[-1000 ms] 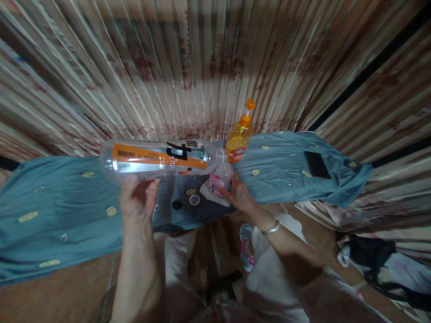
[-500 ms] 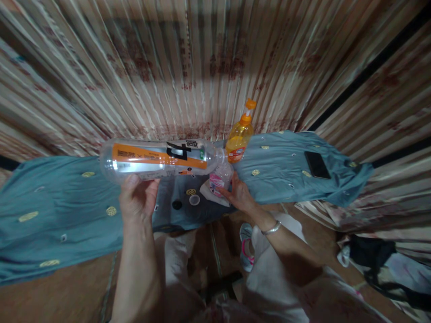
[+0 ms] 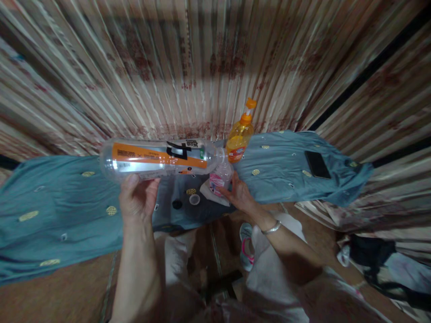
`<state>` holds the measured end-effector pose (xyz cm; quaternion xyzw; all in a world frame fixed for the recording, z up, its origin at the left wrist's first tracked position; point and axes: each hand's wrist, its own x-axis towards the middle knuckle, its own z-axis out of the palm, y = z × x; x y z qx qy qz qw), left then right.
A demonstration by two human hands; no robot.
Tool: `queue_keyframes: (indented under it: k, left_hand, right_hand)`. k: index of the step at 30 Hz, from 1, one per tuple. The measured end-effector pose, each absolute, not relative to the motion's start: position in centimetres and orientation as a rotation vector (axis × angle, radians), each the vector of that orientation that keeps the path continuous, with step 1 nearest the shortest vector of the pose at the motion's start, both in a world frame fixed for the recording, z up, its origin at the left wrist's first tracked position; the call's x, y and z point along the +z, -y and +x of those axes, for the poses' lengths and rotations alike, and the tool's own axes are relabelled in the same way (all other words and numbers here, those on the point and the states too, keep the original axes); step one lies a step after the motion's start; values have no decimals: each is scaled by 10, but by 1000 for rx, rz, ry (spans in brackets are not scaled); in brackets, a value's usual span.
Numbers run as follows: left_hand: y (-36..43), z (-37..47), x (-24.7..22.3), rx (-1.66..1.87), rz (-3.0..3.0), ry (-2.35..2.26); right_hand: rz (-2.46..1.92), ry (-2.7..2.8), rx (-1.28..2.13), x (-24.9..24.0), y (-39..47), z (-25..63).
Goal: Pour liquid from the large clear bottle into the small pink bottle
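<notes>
My left hand [image 3: 138, 197] grips a large clear bottle [image 3: 158, 158] with an orange and silver label, held on its side with its neck pointing right. That neck is at the top of a small clear bottle [image 3: 220, 179] with a pink label, which my right hand [image 3: 237, 193] holds upright. Under the small bottle lies a folded white cloth [image 3: 210, 194]. Just behind it stands an orange pump bottle [image 3: 239, 139]. A black cap [image 3: 177, 204] and a clear cap [image 3: 194, 199] lie on the teal cloth to the left.
The long surface is covered by a teal patterned cloth [image 3: 276, 179], with a black phone [image 3: 317, 164] at its right. A pleated curtain [image 3: 202, 67] hangs behind. Dark and pale fabric items [image 3: 373, 251] lie at the lower right.
</notes>
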<state>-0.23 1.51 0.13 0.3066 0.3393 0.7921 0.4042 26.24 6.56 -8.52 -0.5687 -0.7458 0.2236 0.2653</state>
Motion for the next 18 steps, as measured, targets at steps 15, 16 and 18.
queue_keyframes:
  k: [15,16,18]
  left_hand:
    - [-16,-7,-2,2008,736,-873]
    - [-16,-6,-2,2005,744,-876]
    - [-15,-6,-1,1994,765,-883]
  right_hand:
    - [-1521,2016,604,-89,-67,263]
    - [-1515,2016,603,-89,-67,263]
    - [-1499,2015,596,-88,-66,263]
